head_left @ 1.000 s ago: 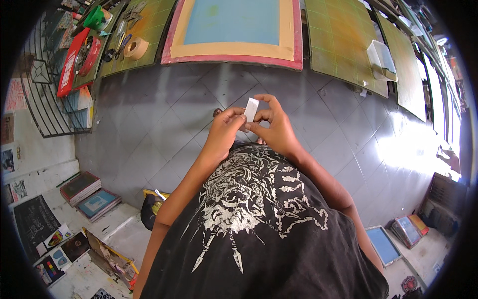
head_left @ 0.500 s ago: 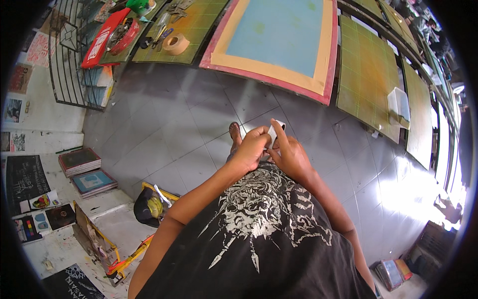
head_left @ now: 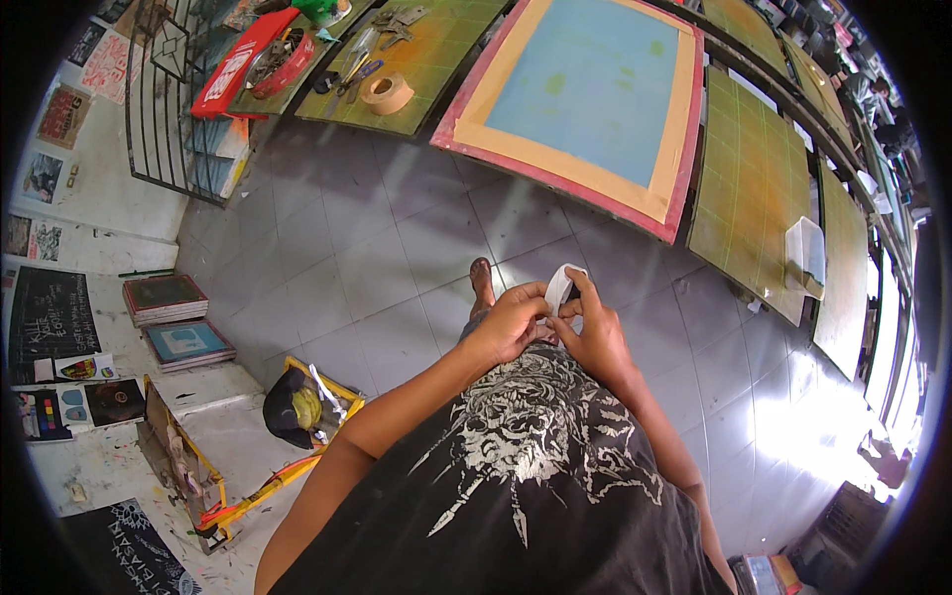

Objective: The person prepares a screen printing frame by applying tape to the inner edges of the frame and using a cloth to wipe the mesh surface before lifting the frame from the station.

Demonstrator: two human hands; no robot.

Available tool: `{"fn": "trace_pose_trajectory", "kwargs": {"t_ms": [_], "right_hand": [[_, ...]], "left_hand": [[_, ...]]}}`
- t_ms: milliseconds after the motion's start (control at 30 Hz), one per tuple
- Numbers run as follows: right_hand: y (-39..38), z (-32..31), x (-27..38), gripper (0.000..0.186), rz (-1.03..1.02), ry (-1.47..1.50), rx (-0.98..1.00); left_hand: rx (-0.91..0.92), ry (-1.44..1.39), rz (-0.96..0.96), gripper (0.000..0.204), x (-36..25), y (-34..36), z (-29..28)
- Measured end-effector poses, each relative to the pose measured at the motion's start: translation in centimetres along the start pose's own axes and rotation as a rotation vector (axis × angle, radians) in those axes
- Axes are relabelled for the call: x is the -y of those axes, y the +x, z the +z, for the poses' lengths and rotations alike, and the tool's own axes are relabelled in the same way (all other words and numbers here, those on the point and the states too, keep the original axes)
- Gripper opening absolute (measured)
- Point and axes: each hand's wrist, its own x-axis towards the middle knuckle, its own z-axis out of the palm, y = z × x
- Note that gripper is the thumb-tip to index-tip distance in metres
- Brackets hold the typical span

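Observation:
In front of my waist, both hands meet around a narrow white ring, which looks like a roll of tape [head_left: 556,288]. My left hand [head_left: 515,323] pinches its near left side. The fingers of my right hand [head_left: 595,332] curl over its right side, with the index finger along the top edge. Part of the ring is hidden behind the fingers. Beyond my hands lies a screen printing frame [head_left: 458,123] with a red border, tan tape round its inner edge and a blue mesh.
Green-gridded boards [head_left: 751,198] flank the frame; on the left one lie a tan tape roll [head_left: 387,95], scissors [head_left: 362,71] and metal pieces. A clear plastic tub [head_left: 804,258] sits at right. Stacked frames [head_left: 166,297] and a yellow-edged stand [head_left: 337,387] are at left.
The white roll has come up and turned, so its ring shape shows more. Both hands still hold it. The whole view has shifted, with the tables lower and further right.

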Motion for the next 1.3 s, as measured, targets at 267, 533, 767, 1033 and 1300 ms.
{"fn": "trace_pose_trajectory", "kwargs": {"t_ms": [267,533,767,1033,1300], "right_hand": [[0.3,-0.2,-0.3,0.059,-0.016,0.107,-0.041],[-0.3,-0.5,-0.6,0.057,0.010,0.176,-0.095],[-0.6,-0.8,-0.6,0.055,0.051,0.218,-0.096],[-0.6,-0.8,-1.0,0.052,0.063,0.233,-0.133],[-0.8,-0.6,-2.1,0.050,0.100,0.325,-0.122]], "left_hand": [[-0.162,-0.018,0.065,0.022,-1.9,-0.9,2.3],[-0.127,0.046,0.057,0.020,-1.5,-0.8,2.9],[-0.124,0.047,0.033,0.021,-1.2,-0.8,3.0],[-0.097,-0.036,0.042,0.021,-0.8,-0.9,3.2],[-0.192,-0.006,-0.004,0.015,-0.8,-0.5,3.6]]}}
